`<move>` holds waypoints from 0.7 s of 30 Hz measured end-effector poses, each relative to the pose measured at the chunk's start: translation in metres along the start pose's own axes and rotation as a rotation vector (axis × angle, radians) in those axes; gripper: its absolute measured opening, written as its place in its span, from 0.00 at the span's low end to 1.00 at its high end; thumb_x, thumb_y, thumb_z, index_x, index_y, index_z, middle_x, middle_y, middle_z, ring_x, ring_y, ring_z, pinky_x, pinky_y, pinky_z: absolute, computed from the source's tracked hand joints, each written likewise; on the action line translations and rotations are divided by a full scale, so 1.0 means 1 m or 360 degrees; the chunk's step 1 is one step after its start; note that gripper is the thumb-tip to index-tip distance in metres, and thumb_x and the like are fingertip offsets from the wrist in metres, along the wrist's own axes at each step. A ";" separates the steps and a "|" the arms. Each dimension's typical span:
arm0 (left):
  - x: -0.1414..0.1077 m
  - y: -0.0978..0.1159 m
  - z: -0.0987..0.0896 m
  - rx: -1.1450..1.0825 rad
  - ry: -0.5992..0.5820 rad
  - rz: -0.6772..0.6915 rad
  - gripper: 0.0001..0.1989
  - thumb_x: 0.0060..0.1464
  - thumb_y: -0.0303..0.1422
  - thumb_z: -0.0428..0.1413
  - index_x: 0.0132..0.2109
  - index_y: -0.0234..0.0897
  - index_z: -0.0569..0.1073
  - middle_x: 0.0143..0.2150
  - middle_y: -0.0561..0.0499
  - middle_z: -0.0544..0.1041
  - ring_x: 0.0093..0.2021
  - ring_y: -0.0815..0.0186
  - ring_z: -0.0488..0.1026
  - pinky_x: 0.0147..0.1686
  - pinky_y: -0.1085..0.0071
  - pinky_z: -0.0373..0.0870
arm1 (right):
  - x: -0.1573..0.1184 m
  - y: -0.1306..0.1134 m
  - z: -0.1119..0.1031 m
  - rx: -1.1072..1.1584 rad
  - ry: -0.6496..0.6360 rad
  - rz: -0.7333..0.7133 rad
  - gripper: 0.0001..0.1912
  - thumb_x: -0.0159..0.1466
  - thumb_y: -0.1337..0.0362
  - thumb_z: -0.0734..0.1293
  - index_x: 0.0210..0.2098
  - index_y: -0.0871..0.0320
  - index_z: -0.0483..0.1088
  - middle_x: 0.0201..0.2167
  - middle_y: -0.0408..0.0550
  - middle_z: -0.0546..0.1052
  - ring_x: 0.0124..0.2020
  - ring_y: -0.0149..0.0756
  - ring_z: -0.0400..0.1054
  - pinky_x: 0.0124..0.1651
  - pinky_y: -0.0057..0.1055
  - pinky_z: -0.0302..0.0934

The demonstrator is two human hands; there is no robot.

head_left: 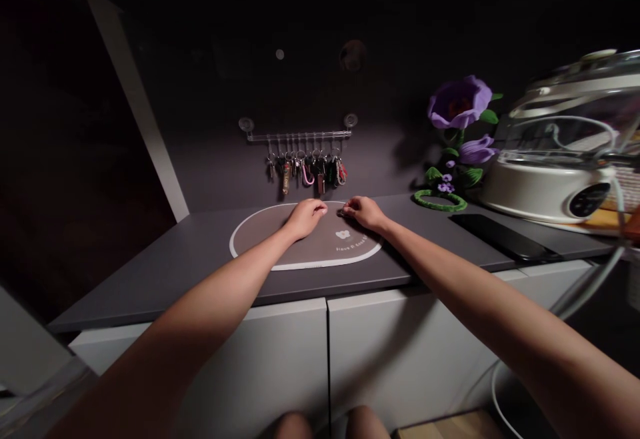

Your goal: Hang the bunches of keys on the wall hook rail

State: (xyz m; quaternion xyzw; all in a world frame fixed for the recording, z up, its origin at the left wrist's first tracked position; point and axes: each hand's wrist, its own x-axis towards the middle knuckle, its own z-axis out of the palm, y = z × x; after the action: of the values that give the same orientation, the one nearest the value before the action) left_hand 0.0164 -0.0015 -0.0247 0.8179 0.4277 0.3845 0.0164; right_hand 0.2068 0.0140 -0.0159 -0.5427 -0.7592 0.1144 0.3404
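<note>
Both my hands are over an oval brown mat with a white rim, a small white bear figure and lettering. My left hand is closed above the middle of the mat, thumb and fingertips together. Whatever those fingers hold, if anything, is too small to make out. Near the mat's back right, my right hand pinches a small dark metallic piece, whose kind is unclear. Behind the hands, several keys and keyrings hang from a clear hook rail on the wall, a pink carabiner-like loop among them.
To the right stand purple artificial flowers on a green ring base. Beyond them is a white appliance with a clear cover and a cable. A black phone-like slab lies at the front right of the grey counter.
</note>
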 end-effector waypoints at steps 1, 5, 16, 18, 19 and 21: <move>0.000 0.000 0.000 0.0000 -0.0013 -0.0002 0.08 0.52 0.28 0.50 0.35 0.34 0.74 0.34 0.48 0.75 0.35 0.67 0.69 0.38 0.72 0.64 | -0.001 0.000 -0.001 -0.0054 -0.0012 0.0012 0.07 0.56 0.63 0.64 0.29 0.61 0.71 0.27 0.46 0.75 0.27 0.28 0.64 0.31 0.23 0.54; 0.000 -0.001 0.000 0.0025 -0.0051 -0.0014 0.09 0.52 0.29 0.50 0.35 0.34 0.75 0.34 0.48 0.76 0.35 0.66 0.69 0.38 0.71 0.64 | 0.000 0.000 0.002 -0.0241 -0.0055 0.0000 0.13 0.56 0.57 0.65 0.33 0.60 0.73 0.31 0.48 0.76 0.31 0.31 0.67 0.32 0.24 0.55; 0.001 -0.002 0.002 0.0070 -0.0129 -0.0023 0.09 0.51 0.28 0.50 0.36 0.33 0.75 0.35 0.48 0.76 0.35 0.66 0.70 0.38 0.71 0.64 | 0.006 0.001 0.012 -0.0587 -0.0044 -0.0135 0.17 0.56 0.55 0.63 0.36 0.60 0.74 0.36 0.54 0.76 0.35 0.35 0.69 0.35 0.25 0.57; 0.001 -0.003 0.002 0.0082 -0.0136 -0.0024 0.09 0.51 0.28 0.50 0.36 0.33 0.75 0.35 0.48 0.76 0.35 0.66 0.70 0.38 0.71 0.64 | 0.005 0.000 0.012 -0.0597 -0.0044 -0.0129 0.16 0.57 0.56 0.63 0.37 0.60 0.74 0.37 0.53 0.76 0.35 0.35 0.69 0.35 0.24 0.56; 0.001 -0.003 0.002 0.0085 -0.0139 -0.0030 0.09 0.51 0.28 0.50 0.36 0.33 0.75 0.35 0.48 0.76 0.35 0.66 0.70 0.38 0.71 0.64 | 0.005 0.000 0.012 -0.0594 -0.0044 -0.0131 0.15 0.57 0.57 0.62 0.37 0.59 0.74 0.37 0.53 0.76 0.35 0.34 0.69 0.35 0.24 0.56; 0.001 -0.003 0.002 0.0082 -0.0145 -0.0043 0.09 0.51 0.28 0.51 0.36 0.34 0.75 0.34 0.48 0.76 0.35 0.66 0.70 0.38 0.71 0.64 | 0.005 0.000 0.012 -0.0570 -0.0044 -0.0147 0.14 0.56 0.59 0.62 0.37 0.59 0.74 0.37 0.52 0.76 0.35 0.33 0.68 0.35 0.23 0.56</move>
State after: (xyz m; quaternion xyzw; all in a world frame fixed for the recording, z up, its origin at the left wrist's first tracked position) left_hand 0.0159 0.0022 -0.0265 0.8289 0.4472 0.3354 0.0202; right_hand 0.1979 0.0207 -0.0228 -0.5577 -0.7961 -0.0309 0.2329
